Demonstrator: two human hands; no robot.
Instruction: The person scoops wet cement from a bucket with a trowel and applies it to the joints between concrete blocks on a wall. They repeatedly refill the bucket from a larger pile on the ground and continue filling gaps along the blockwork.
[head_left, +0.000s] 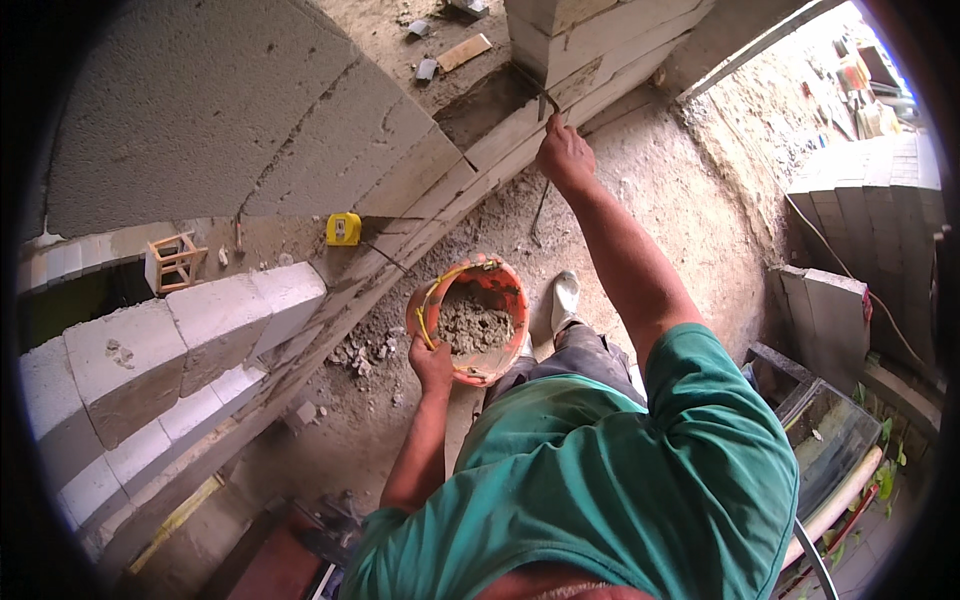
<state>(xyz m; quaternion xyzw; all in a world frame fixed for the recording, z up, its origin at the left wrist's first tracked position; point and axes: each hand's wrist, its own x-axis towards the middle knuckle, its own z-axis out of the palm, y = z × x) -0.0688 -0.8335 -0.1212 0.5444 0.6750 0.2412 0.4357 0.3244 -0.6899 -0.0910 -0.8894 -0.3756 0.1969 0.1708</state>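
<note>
My left hand (431, 362) is closed on the near left rim of an orange bucket (518, 300), by its yellow handle (424, 303). The bucket is tilted, and grey wet mortar (474, 322) lies inside it. Stretched far forward, my right hand (567, 154) is closed around a thin dark metal tool that looks like a trowel (549, 101). Its blade is seen nearly edge-on, against the low block wall (508, 140) beside a gap in the top course. The handle is hidden in my fist.
Large grey blocks (215, 110) rise at the left, with more blocks (125, 350) below. A yellow tape measure (343, 229) and a small wooden frame (174, 262) lie beyond the wall. Rubble (372, 355) covers the floor by the bucket. Block slabs (822, 312) stand at the right.
</note>
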